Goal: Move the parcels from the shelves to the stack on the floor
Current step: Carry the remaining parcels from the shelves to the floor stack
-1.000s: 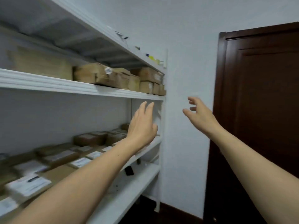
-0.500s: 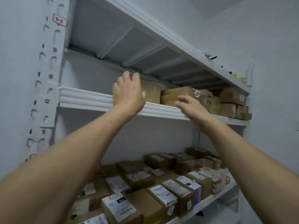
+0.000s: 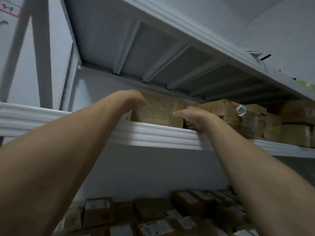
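Both bare arms reach up from the bottom corners of the frame to the middle shelf [image 3: 153, 134], whose white ribbed front edge runs across the centre of the picture. A brown cardboard parcel [image 3: 159, 111] stands on this shelf just behind the edge, at the centre of the frame, between the two hands.

The left hand [image 3: 132, 100] bends at the wrist and lies against the upper left corner of the parcel. Its fingers go out of sight there, so I cannot tell whether its grip is spread or closed round the box.

The right hand [image 3: 196, 120] is at the parcel's lower right corner. Its thumb points left across the front face and its fingers curl round the right side, so its grip clamps the parcel there. The heel of this hand is at the shelf edge.

Just right of that hand a neighbouring parcel [image 3: 226, 113] sits on the same shelf, bearing a blue and white sticker [image 3: 241, 110] at its upper corner. More brown boxes [image 3: 293, 132] follow it toward the right edge of the frame.

Above, the grey ribbed underside of the top shelf [image 3: 153, 53] fills the upper middle. A small yellow-green thing [image 3: 305, 82] shows on it at the far right.

Along the bottom of the frame, between the arms, the lower shelf carries many labelled parcels [image 3: 97, 210], blurred, with white labels on top. A white post [image 3: 42, 53] rises at the upper left.
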